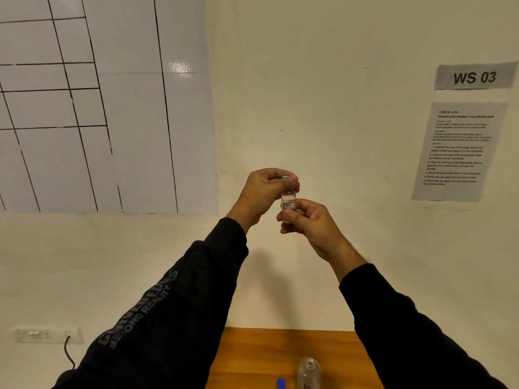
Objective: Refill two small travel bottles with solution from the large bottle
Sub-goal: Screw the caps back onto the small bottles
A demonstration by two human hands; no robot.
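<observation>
I hold a small clear travel bottle (288, 202) upright in the air in front of the wall. My right hand (311, 224) grips its lower body, just under a small red and blue label. My left hand (264, 193) pinches its light blue cap (286, 177) from above with curled fingers. At the bottom edge of the view the large clear bottle (309, 373) stands on the wooden table (252, 357) with its neck uncapped. A blue cap (280, 383) lies on the table just left of it.
A cream wall is close behind my hands. On it hang a white grid sheet (98, 108) at the left, a "WS 03" sign (474, 77) and a printed sheet (457, 150) at the right. A wall socket (47, 335) with a cable sits low left.
</observation>
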